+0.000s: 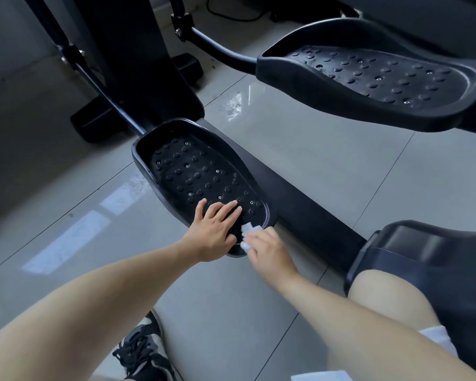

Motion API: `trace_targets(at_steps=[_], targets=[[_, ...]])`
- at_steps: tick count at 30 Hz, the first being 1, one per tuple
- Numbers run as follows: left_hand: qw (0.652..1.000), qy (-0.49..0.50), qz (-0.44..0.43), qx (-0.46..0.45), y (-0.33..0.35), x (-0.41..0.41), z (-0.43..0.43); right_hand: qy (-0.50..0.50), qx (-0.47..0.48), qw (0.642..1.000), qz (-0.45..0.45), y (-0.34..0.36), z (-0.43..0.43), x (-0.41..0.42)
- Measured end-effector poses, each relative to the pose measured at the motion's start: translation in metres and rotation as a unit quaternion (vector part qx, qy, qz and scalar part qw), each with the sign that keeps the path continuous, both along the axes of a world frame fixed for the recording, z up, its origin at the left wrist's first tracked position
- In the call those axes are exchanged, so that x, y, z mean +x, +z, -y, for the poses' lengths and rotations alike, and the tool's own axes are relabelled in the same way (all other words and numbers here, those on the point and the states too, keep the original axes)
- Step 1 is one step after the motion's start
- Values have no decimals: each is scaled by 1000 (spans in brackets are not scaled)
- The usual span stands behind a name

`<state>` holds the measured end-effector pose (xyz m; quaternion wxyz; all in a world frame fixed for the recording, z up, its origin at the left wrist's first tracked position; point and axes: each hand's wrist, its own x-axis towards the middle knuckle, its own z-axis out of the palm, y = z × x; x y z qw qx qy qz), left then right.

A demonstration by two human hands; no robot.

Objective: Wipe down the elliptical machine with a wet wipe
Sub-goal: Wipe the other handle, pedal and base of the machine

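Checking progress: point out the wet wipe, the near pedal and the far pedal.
wet wipe (249,230): head view, its exposed white fold.
near pedal (193,171): head view, middle of studded tread.
far pedal (374,75): head view, middle of studded tread.
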<state>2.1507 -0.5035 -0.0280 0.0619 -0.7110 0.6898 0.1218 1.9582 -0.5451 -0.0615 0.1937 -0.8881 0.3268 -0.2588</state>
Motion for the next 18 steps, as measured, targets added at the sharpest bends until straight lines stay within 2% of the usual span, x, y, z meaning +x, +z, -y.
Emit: trace_targets(at_steps=[2, 4, 6, 8, 11, 13, 16, 18], targets=[[1000, 8, 1, 3, 1, -1, 1, 32, -28, 999, -19, -6, 6, 0], [1000, 19, 0, 6, 1, -3, 3, -12, -16, 999, -29, -8, 22, 0], [999, 35, -7, 11, 1, -5, 5, -97, 62, 993, -31, -1, 41, -1], [999, 45, -8, 8, 1, -7, 6, -127, 133, 982, -38, 0, 58, 0], [999, 40, -2, 7, 1, -7, 5, -165, 179, 969, -37, 5, 82, 7], [999, 38, 2, 2, -1, -6, 5, -127, 209, 970, 3, 18, 90, 21], [999, 35, 9, -9, -3, -5, 5, -93, 202, 974, -45, 23, 97, 35], [1000, 29, 3, -12, -5, -2, 4, -105, 216, 968, -69, 19, 92, 31]])
